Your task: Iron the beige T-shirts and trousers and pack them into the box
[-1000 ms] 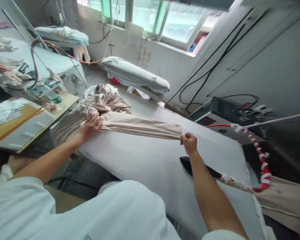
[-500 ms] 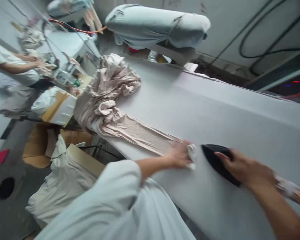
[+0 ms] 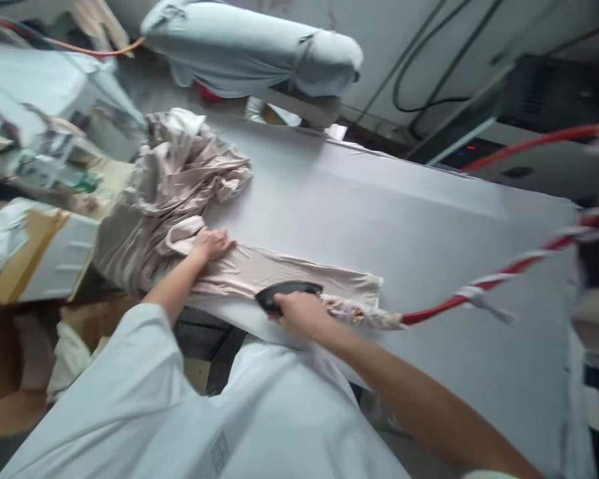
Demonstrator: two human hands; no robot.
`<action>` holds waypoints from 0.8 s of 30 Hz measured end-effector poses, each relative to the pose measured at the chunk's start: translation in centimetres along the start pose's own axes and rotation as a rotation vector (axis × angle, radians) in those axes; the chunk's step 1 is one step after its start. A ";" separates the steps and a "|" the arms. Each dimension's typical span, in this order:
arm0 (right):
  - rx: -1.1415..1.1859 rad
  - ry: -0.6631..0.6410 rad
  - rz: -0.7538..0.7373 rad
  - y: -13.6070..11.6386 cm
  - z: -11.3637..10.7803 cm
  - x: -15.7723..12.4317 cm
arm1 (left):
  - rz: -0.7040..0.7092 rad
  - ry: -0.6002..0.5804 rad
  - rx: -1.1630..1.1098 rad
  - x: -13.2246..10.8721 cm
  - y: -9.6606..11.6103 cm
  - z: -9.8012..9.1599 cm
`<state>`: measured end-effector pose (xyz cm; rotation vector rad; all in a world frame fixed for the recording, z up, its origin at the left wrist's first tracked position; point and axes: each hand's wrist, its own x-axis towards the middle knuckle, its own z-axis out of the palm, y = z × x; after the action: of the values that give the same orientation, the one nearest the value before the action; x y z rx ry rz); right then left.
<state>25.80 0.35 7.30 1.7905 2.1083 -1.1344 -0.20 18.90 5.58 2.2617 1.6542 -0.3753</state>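
A beige garment (image 3: 279, 266) lies on the pale padded board (image 3: 404, 219), one long narrow part stretched flat to the right and the rest bunched in folds at the left end. My left hand (image 3: 213, 245) presses on the cloth beside the bunched part, fingers pointing right and somewhat apart. Wrapped round the handle of a black iron (image 3: 269, 296), my right hand (image 3: 299, 313) keeps it on the near edge of the stretched part. The iron's tip points left, toward my left hand. A red hose (image 3: 444, 308) wound with white cloth runs right from the iron.
Behind the board stands a cloth-covered roll (image 3: 249, 50). Cardboard boxes (image 3: 44, 256) and white cloth are at the left, with another pale table (image 3: 34, 80) behind them. Dark cables hang at the back wall; a dark machine (image 3: 544, 93) is at the back right.
My left hand has moved left along the cloth, off its right end. The iron in my right hand has moved left onto the garment. The view has shifted right.
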 end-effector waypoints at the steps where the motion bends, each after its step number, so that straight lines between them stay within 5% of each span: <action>1: 0.056 0.017 0.034 -0.3 1.0 0.3 | 0.008 -0.005 0.037 1.0 -1.6 1.2; 4: 0.167 0.169 0.303 5.7 -0.1 -0.2 | 0.018 0.032 0.137 2.8 -4.7 4.9; 8: 0.211 0.326 0.707 18.2 -7.1 -0.7 | 0.023 0.112 0.181 4.0 -6.6 8.1; 10: 0.270 0.364 0.787 21.1 -8.7 -0.9 | 0.014 0.149 0.161 4.2 -7.3 8.5; 12: 0.349 0.371 0.750 21.0 -7.2 -2.5 | 0.001 0.168 0.107 4.1 -7.9 8.4; 16: 0.438 0.326 0.706 18.1 1.2 -8.9 | -0.069 0.365 -0.116 4.7 -6.5 7.8; 18: 0.384 0.464 0.845 18.7 4.0 -11.0 | -0.061 0.514 -0.275 6.5 -1.9 7.4; 20: 0.215 0.711 0.975 20.5 3.9 -11.0 | 0.049 0.504 -0.444 8.9 6.5 6.7; 22: 0.102 0.827 0.939 22.0 1.7 -8.8 | 0.243 0.295 -0.549 11.0 17.2 5.6; 24: 0.168 0.742 0.779 21.9 -1.0 -6.2 | 0.462 -0.013 -0.481 12.0 26.7 4.3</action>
<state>47.50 -3.87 1.74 3.0397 1.2579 -0.4712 28.72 20.12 -0.45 2.1573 1.0187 0.1103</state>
